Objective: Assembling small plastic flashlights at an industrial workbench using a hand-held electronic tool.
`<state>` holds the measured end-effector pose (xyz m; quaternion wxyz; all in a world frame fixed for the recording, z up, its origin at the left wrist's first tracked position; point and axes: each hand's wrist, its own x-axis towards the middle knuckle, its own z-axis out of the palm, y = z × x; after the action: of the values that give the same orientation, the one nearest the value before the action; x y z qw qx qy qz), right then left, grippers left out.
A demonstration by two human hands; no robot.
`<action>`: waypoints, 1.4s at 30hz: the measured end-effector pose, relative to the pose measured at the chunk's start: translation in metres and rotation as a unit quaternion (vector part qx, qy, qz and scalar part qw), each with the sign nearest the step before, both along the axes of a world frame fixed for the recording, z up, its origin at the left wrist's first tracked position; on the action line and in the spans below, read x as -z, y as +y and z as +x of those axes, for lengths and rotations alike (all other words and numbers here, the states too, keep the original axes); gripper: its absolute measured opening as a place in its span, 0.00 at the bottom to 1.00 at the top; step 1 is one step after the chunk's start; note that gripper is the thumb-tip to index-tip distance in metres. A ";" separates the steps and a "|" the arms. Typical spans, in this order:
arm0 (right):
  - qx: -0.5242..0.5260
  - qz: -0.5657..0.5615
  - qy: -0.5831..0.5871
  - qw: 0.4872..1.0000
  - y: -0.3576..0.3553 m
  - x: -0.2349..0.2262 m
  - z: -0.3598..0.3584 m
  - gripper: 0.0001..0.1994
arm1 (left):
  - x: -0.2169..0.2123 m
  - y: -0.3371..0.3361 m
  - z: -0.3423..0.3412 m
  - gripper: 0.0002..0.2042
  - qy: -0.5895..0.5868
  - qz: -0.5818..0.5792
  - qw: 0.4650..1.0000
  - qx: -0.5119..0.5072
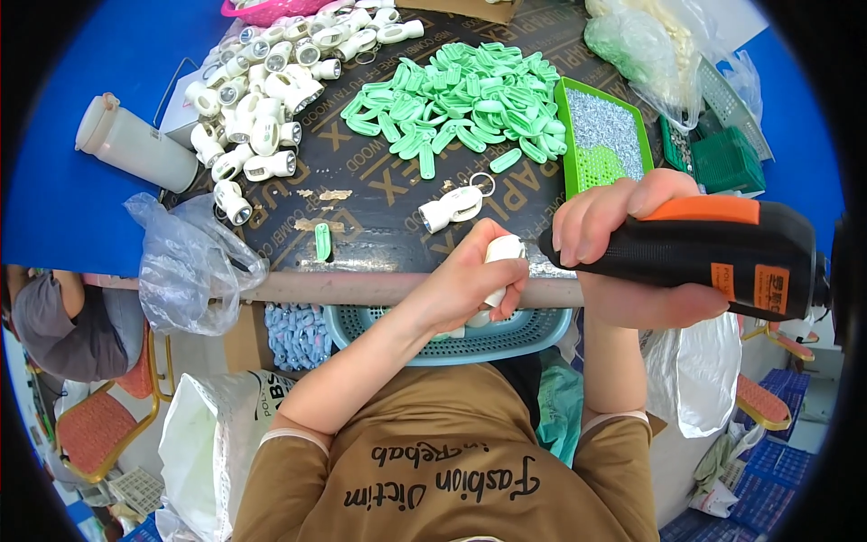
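My left hand [483, 271] is closed round a small white flashlight body [504, 251] at the table's near edge. In my right hand [623, 244] is a black and orange electric screwdriver [713, 257], lying nearly level. Its tip points left at the flashlight in my left hand; whether the two touch I cannot tell. Just beyond my left hand lies a white flashlight with a key ring [452, 208]. One green oval piece [322, 241] rests by itself to the left. A big pile of such green pieces [461, 99] is further back.
White flashlights [262, 99] are heaped at the back left, near a white cylindrical container [135, 140]. A green tray of small screws [610, 126] stands right of the green pile. Below the table edge sits a blue-grey basket [406, 348]. A plastic bag [185, 266] hangs at left.
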<state>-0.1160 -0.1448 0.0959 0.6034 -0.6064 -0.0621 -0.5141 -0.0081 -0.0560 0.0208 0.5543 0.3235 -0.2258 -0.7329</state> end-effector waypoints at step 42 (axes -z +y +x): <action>0.221 0.121 -0.025 0.967 0.006 -0.012 -0.094 0.35 | -0.018 0.041 0.100 0.11 -0.837 -0.076 0.509 -0.186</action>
<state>-0.2100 -0.1387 0.1083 0.5418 -0.5140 0.1213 -0.6538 0.0920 -0.0154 0.0388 0.2543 0.7777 -0.5746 0.0185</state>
